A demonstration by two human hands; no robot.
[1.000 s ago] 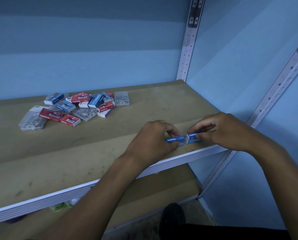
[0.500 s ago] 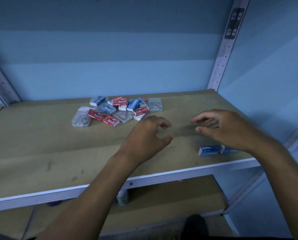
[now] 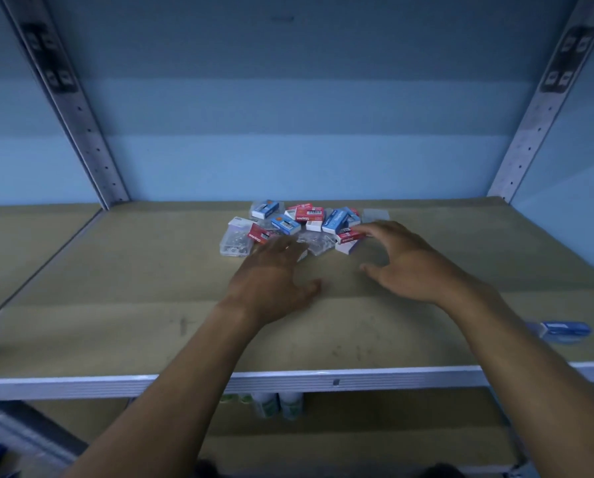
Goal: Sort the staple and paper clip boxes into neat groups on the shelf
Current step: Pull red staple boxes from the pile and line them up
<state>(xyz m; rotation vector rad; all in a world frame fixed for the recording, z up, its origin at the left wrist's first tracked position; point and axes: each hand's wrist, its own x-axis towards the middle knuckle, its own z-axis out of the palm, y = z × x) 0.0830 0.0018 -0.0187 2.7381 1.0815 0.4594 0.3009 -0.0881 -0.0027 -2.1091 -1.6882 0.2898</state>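
Both hands have left the blue boxes (image 3: pixel 561 331); left hand (image 3: pixel 274 270) and right hand (image 3: pixel 406 260) reach empty toward the pile (image 3: pixel 302 225). Best pick matching blue boxes only.

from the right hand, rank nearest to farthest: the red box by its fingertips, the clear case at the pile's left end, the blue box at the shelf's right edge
1. Red box: at the right hand's fingertips, pile's right side.
2. Blue box: alone near the shelf's front right edge, beside the right forearm.
3. Clear case: pile's left end, beyond the left hand.
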